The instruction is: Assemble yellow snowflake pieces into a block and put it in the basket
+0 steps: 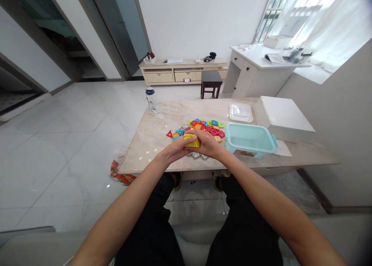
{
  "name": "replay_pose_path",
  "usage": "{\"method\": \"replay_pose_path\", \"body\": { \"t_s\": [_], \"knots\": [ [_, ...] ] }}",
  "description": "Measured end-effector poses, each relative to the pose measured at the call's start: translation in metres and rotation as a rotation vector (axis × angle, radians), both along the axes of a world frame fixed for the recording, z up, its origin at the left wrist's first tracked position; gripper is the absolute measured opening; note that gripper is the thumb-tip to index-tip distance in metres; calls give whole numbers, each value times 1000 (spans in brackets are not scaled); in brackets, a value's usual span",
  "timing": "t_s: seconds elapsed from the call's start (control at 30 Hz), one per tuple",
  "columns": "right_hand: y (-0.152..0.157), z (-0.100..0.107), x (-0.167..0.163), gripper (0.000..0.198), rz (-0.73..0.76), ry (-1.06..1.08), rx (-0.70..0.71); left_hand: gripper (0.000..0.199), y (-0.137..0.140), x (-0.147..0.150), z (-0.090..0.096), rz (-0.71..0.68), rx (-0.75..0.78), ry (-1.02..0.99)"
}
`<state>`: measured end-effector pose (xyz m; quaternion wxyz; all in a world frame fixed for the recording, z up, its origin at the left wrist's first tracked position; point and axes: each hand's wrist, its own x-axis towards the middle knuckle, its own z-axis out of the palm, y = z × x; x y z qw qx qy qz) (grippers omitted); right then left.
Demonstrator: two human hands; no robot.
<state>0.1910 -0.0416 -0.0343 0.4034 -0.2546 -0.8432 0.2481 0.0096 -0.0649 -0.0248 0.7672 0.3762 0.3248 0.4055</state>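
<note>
Between both hands I hold a yellow block (192,141) that looks built from toy pieces, above the near part of the table. My left hand (178,149) grips it from the left and below, its thumb along the front. On the right, my right hand (207,142) curls its fingers over the top and far side, hiding part of the block. Beyond my hands lies a pile of colourful interlocking plastic pieces (213,130) in red, orange, blue and green. Several grey pieces (196,155) lie just below my hands.
A teal plastic bin (252,126) stands right of the pile, with a clear lid (240,112) behind it and a white box (286,115) beside it. A water bottle (152,100) stands at the table's far left corner. Small white pieces (151,139) lie on the marble tabletop (136,153).
</note>
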Motion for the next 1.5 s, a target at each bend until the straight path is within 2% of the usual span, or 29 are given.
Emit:
{"method": "replay_pose_path", "body": {
  "t_s": [0.23,0.47,0.63,0.8,1.07,1.3,1.5],
  "knots": [
    [-3,6,-1,53,23,-53,12,54,0,-7,2,-8,19,99],
    [-3,0,-1,52,55,-49,68,49,-3,-8,5,-18,-17,135],
    [-2,-1,1,54,40,-82,16,50,-7,-6,5,-14,-38,163],
    [1,0,0,65,-5,-45,-21,52,-8,2,11,28,40,169],
    [-4,5,1,59,1,-56,-31,53,-11,1,13,17,53,160],
    [0,6,8,69,-1,-66,3,51,-4,0,13,12,59,167],
    [2,3,13,62,-19,-90,27,56,-5,-2,10,-13,69,142]
  ]
}}
